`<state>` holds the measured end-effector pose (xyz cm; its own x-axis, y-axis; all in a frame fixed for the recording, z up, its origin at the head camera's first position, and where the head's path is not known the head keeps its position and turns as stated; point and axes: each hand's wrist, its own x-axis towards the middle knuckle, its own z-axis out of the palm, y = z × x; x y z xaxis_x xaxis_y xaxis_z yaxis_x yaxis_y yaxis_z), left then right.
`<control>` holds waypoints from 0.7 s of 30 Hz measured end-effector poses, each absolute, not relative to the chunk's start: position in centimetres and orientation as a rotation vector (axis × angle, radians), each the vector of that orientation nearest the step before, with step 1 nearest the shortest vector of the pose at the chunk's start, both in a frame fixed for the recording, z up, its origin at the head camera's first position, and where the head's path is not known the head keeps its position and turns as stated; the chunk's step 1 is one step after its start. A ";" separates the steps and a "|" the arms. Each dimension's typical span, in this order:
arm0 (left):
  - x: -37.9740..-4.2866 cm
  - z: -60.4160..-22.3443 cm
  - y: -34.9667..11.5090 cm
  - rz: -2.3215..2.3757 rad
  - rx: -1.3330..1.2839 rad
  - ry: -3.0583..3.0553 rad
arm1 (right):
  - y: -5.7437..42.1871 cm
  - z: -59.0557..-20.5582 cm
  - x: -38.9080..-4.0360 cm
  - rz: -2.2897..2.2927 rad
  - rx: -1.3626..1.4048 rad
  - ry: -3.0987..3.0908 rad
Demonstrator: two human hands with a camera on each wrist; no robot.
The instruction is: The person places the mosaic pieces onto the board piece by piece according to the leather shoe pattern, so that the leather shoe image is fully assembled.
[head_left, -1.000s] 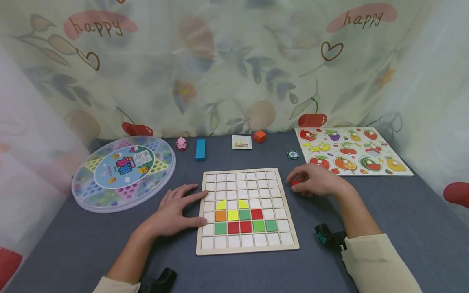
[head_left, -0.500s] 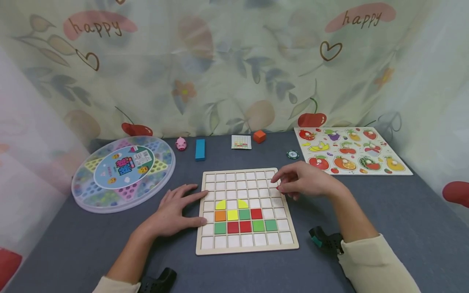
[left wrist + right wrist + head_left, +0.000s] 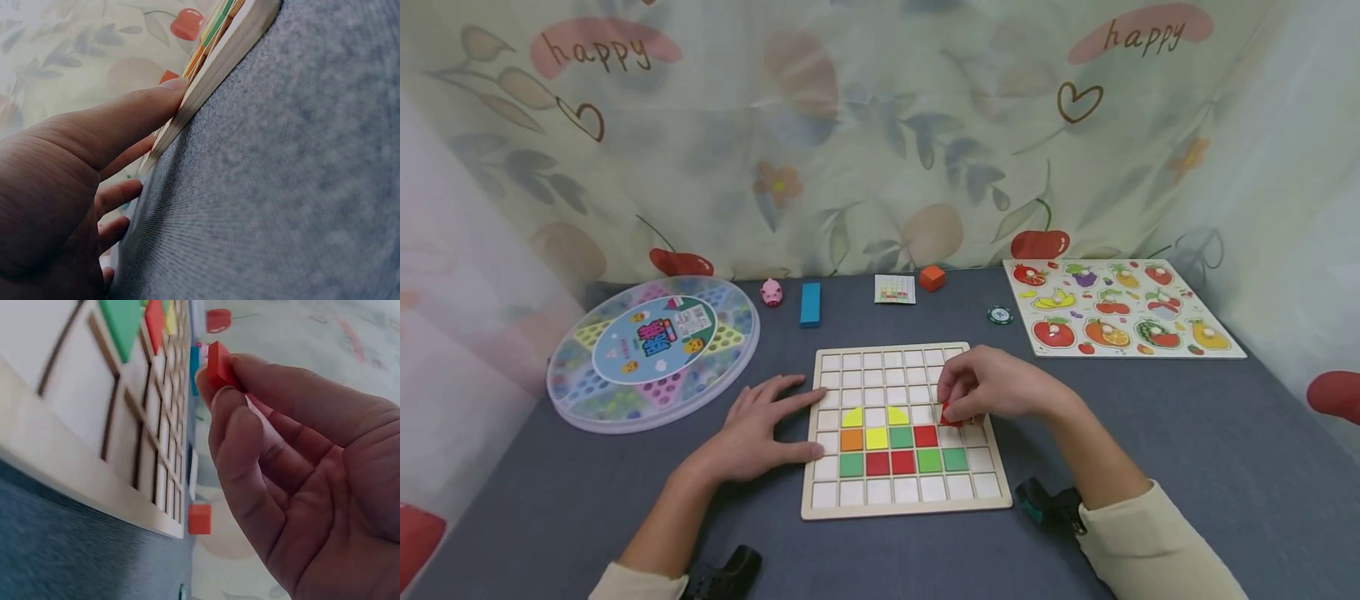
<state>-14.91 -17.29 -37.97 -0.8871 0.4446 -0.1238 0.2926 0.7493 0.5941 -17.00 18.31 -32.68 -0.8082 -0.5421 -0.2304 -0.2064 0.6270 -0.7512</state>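
Note:
A wooden grid board (image 3: 907,500) lies flat on the dark table, with yellow, orange, green and red tiles set in several of its cells. My right hand (image 3: 1000,385) pinches a small red tile (image 3: 221,366) between thumb and fingertips, above the right part of the grid. In the head view that red tile (image 3: 951,415) shows next to the row of the two yellow quarter-round tiles. My left hand (image 3: 752,433) rests at the board's left edge with fingers spread, thumb and index finger touching the frame. In the left wrist view the thumb (image 3: 144,109) lies on the board's edge.
At the left stands a round Chinese checkers board (image 3: 737,392). Along the back are a pink pig figure (image 3: 771,292), a blue block (image 3: 810,305), a small pattern card (image 3: 895,289), an orange cube (image 3: 932,278) and a poker chip (image 3: 1000,315). A fruit puzzle board (image 3: 1138,344) lies at right.
My right hand has moved left from the table beside the board to over the grid, carrying the red tile. The left hand has stayed at the board's edge.

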 end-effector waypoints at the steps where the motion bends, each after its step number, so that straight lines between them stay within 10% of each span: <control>1: -14.9 -38.0 -17.3 0.851 0.578 2.691 | 18.2 -32.8 -17.0 -1.025 -0.593 2.415; 21: -14.9 -37.9 -17.2 0.849 0.568 2.679 | 17.2 -33.7 -16.7 -0.810 -0.613 2.454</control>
<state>-14.91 -17.17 -37.86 -0.8854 0.4436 -0.1386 0.2828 0.7510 0.5967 -16.72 17.20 -33.68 -0.7840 -0.5440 -0.2989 -0.2592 0.7245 -0.6386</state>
